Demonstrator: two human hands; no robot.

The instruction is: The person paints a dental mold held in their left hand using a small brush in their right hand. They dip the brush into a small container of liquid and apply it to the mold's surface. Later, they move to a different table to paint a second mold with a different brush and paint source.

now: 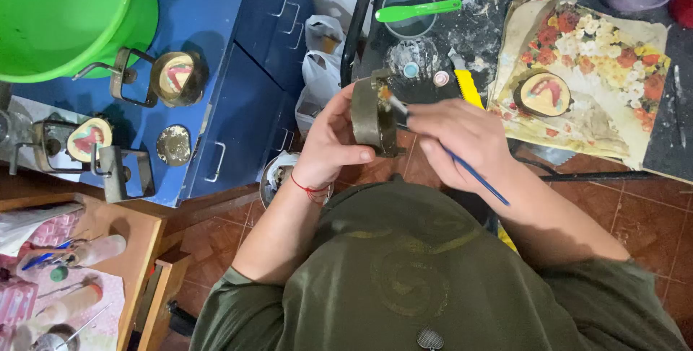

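As seen from above, looking down past a green shirt:
Far left: green bucket (68,15) on a blue cabinet (216,41).
Flasks on cabinet: three round metal flasks in clamps, pink-and-white moulds showing — one far (177,77), one near left (88,138), an open clamp (123,174) beside it; a loose metal lid (174,145) right of them.
Near left: wooden bench (126,232) with squeeze bottles (94,250) and a pink cloth.
Left hand (332,142): raised, palm inward, fingers and thumb wrapped round a metal flask (375,114) held on edge; red thread at the wrist.
Right hand (462,142): closed in a pen grip on a blue-handled brush (473,174), tip touching the flask's open face.
Black table, far centre: dusted white; grey bowl (408,10) with green spatula (417,10) across it; two small caps (426,75); yellow-handled knife (465,80).
Right: floral paper (599,69), creased, another filled flask half (543,94) resting on it.
Floor: red-brown tiles (635,214).
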